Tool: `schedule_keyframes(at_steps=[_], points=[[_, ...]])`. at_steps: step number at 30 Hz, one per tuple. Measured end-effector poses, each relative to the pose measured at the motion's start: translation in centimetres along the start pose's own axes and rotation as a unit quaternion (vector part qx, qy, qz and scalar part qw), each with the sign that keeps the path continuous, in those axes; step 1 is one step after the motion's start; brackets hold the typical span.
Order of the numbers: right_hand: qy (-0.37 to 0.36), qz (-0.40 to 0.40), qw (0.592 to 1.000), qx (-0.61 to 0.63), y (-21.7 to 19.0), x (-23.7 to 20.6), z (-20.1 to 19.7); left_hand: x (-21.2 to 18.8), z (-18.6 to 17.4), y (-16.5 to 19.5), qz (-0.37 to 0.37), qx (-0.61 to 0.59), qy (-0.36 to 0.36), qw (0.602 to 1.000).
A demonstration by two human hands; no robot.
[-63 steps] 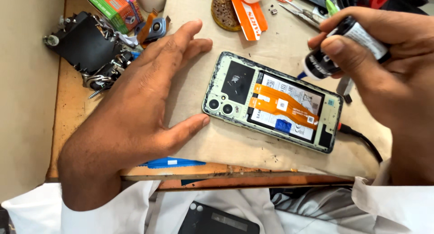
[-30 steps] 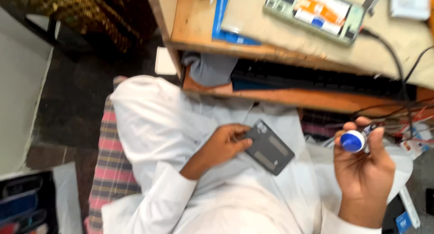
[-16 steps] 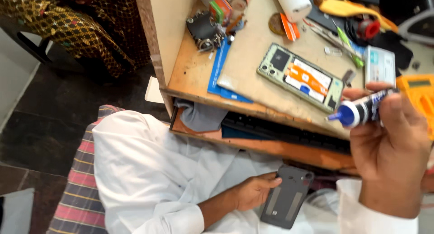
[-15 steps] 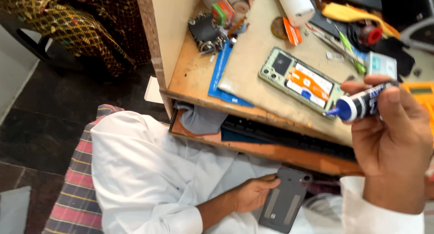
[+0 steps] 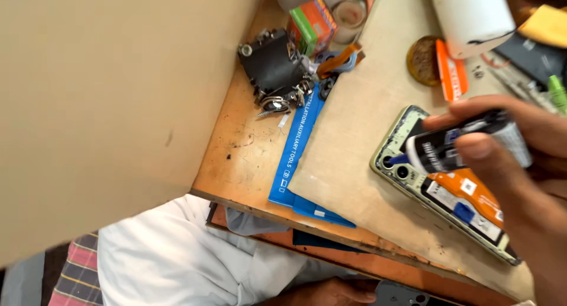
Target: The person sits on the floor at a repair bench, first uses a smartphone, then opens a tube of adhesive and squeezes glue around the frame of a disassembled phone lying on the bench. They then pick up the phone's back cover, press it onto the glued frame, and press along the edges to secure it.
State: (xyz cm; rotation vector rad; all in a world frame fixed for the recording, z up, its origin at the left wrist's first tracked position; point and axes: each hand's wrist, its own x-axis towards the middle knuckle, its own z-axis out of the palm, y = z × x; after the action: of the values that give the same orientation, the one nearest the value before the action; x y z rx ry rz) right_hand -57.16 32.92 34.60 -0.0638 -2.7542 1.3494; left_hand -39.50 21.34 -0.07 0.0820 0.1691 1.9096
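head view: right hand (image 5: 520, 164) pinches a small glue tube (image 5: 455, 145), nozzle down over the opened phone (image 5: 449, 194) on the mat — poised for its frame. left hand (image 5: 331, 293) below the desk edge holds a grey back cover (image 5: 407, 294).

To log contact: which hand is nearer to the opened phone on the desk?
Right. The right hand hovers over the opened phone; the left hand is below the desk edge.

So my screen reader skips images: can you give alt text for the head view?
A right hand holds a small tube with its tip over an opened phone on a wooden desk. The left hand holds a dark cover below the desk edge.
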Motion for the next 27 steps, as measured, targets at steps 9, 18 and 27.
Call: schedule_keyframes(at_steps=[9, 18, 27], points=[[-0.035, -0.037, 0.998, -0.028, 1.7, 1.1, 0.0, -0.3, 0.0, 0.2, -0.029, 0.028, 0.000, 0.999], [-0.022, -0.040, 0.998, -0.043, 0.9, 0.9, 0.9, -1.2, 0.2, 0.8, -0.041, 0.050, -0.003, 0.998], [-0.036, -0.063, 0.996, -0.057, 1.5, 1.4, 0.7, -1.6, 0.1, 0.7, -0.051, 0.057, -0.004, 0.997]])
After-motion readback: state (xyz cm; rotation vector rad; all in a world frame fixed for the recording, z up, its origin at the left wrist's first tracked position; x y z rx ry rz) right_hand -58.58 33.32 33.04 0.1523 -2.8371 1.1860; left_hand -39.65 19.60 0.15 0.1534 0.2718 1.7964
